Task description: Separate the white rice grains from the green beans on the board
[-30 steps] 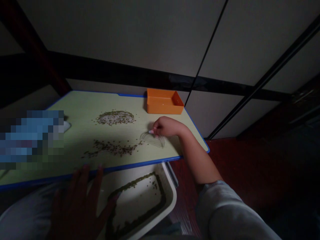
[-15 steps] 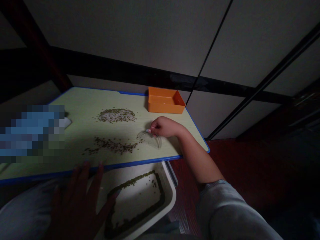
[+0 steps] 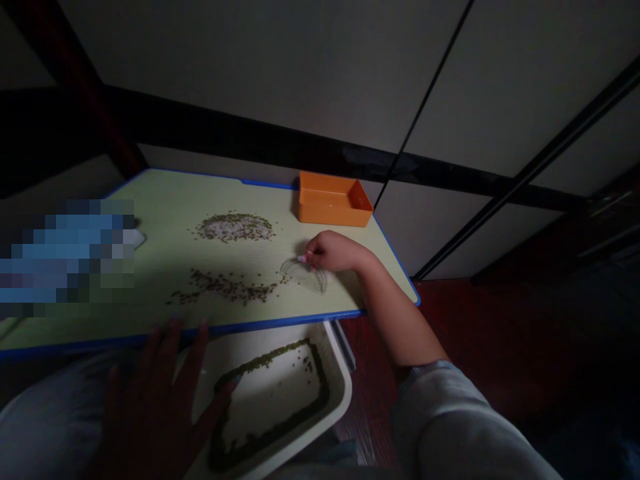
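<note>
I have the right hand (image 3: 333, 252) over the right part of a pale yellow-green, flat tabletop with a blue edge (image 3: 155, 203), its thumb and fingers pinched on the upper edge of a thin, see-through curved piece (image 3: 303, 275). Whether that piece is plastic or wire I can't tell, nor whether its lower edge meets the surface. Just left of it I see a loose, elongated scatter of small dark brown seeds (image 3: 227, 288), and farther back, well apart from that, a rounded spread of green and pale grains (image 3: 235, 227). Beyond the right hand, near the back edge, stands an open, rectangular orange box, apparently plastic (image 3: 327, 212). Lower left, in deep shadow, I make out the left hand (image 3: 155, 393) with fingers spread and holding nothing, its thumb reaching across a white, round-cornered basin, probably plastic (image 3: 345, 387); I can't tell whether they touch. Dark green grains (image 3: 323, 380) line the edge of the basin's bottom, with a few dark specks inside. At far left, on the tabletop, I get only a pixelated blue shape (image 3: 65, 247)
</note>
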A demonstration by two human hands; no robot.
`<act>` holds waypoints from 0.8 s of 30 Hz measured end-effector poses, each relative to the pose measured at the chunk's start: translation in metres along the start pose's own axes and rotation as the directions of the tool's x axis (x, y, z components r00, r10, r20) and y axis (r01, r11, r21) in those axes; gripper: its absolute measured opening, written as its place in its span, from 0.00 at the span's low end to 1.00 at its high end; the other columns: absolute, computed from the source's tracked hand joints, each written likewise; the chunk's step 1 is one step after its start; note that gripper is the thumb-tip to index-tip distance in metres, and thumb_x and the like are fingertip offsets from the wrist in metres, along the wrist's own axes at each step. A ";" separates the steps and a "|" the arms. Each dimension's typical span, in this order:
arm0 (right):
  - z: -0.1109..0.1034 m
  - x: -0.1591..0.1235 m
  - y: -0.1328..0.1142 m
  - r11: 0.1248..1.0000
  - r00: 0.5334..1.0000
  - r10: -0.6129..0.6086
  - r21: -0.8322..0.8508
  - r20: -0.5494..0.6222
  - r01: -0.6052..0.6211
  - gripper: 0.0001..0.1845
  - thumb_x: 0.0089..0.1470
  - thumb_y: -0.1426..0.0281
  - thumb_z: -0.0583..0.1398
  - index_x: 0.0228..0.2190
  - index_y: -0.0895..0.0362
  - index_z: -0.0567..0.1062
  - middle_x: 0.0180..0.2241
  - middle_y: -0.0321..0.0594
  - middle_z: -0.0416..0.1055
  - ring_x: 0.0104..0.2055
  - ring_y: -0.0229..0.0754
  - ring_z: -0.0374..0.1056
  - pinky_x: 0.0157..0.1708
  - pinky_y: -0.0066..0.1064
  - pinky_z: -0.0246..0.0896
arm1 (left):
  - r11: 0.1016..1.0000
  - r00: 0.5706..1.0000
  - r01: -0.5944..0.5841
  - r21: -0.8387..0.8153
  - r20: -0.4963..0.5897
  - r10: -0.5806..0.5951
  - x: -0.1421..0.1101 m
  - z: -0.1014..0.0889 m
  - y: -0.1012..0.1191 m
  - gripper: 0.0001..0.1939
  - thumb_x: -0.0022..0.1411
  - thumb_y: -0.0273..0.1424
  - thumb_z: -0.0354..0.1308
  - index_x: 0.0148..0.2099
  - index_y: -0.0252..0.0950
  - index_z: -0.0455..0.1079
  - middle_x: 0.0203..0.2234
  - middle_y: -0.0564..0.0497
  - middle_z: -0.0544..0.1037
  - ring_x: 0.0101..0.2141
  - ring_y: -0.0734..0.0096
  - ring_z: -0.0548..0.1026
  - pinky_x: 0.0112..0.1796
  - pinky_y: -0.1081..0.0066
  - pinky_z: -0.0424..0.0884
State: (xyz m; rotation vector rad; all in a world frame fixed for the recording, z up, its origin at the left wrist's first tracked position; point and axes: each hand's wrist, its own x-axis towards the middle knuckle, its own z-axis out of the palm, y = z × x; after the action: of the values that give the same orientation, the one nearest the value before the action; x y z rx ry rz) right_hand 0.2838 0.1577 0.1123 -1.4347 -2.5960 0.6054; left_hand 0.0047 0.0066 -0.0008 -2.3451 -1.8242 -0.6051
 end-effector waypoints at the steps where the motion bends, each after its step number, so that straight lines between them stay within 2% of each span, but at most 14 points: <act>1: 0.000 0.000 0.000 1.000 1.000 0.003 -0.001 -0.003 -0.003 0.19 0.56 0.66 0.54 0.23 0.63 0.77 0.14 0.33 0.60 0.19 0.30 0.49 0.24 0.28 0.39 | 1.000 1.000 -0.001 -0.002 -0.002 0.001 0.000 0.000 0.000 0.35 0.60 0.44 0.40 0.67 0.41 0.38 0.68 0.40 0.44 0.67 0.49 0.42 0.60 0.36 0.44; 10: 0.002 0.001 0.000 1.000 1.000 -0.012 -0.002 -0.022 0.012 0.19 0.56 0.66 0.53 0.22 0.62 0.76 0.14 0.32 0.59 0.18 0.31 0.49 0.24 0.27 0.39 | 1.000 0.999 0.023 -0.003 0.031 -0.023 0.000 -0.004 0.003 0.35 0.60 0.43 0.39 0.67 0.40 0.38 0.68 0.38 0.44 0.67 0.50 0.41 0.60 0.38 0.43; 17: 0.000 0.001 -0.001 0.998 0.998 0.039 -0.055 -0.040 -0.041 0.19 0.56 0.67 0.54 0.22 0.63 0.77 0.15 0.33 0.61 0.19 0.30 0.49 0.24 0.28 0.41 | 1.000 0.999 0.026 0.013 0.038 -0.027 0.001 -0.004 0.004 0.35 0.60 0.43 0.40 0.67 0.42 0.35 0.68 0.39 0.43 0.67 0.53 0.39 0.60 0.38 0.43; 24: -0.005 -0.003 0.002 0.996 0.998 0.062 -0.069 -0.032 -0.064 0.17 0.55 0.68 0.55 0.21 0.63 0.77 0.13 0.31 0.57 0.18 0.30 0.48 0.24 0.28 0.40 | 0.999 0.999 0.017 0.030 0.047 -0.018 0.001 -0.005 0.004 0.35 0.61 0.43 0.39 0.67 0.40 0.37 0.68 0.37 0.44 0.67 0.52 0.39 0.60 0.38 0.43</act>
State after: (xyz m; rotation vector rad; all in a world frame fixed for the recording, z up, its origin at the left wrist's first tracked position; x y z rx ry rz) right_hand 0.2888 0.1578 0.1165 -1.5393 -2.5815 0.5012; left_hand 0.0071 0.0047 0.0046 -2.3463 -1.8619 -0.5259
